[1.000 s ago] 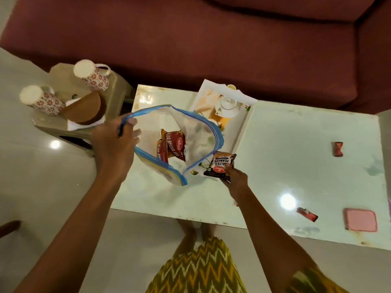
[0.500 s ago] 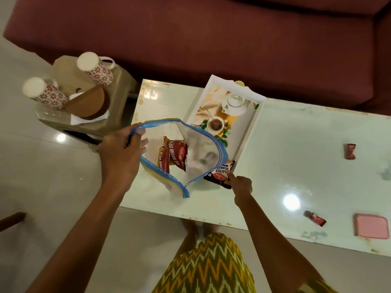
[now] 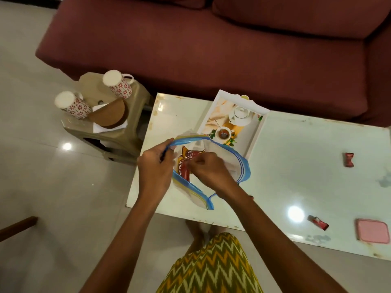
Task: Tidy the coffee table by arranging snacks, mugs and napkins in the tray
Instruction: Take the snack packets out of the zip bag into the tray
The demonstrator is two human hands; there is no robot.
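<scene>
While my left hand (image 3: 155, 169) is pinching the zip bag (image 3: 230, 163) rim and my right hand (image 3: 208, 171) is pinching a snack packet (image 3: 186, 166), the floppy bag may be slipping and spilling.

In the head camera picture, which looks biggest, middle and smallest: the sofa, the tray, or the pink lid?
1. Sofa, easily the biggest.
2. Tray.
3. Pink lid, smallest, even though it sits nearer the camera.

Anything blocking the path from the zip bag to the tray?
Nothing visible. The zip bag is held open by the left hand, with the right hand in its mouth at the snack packets. The tray lies right behind it, its printed floor showing nothing on it.
</scene>
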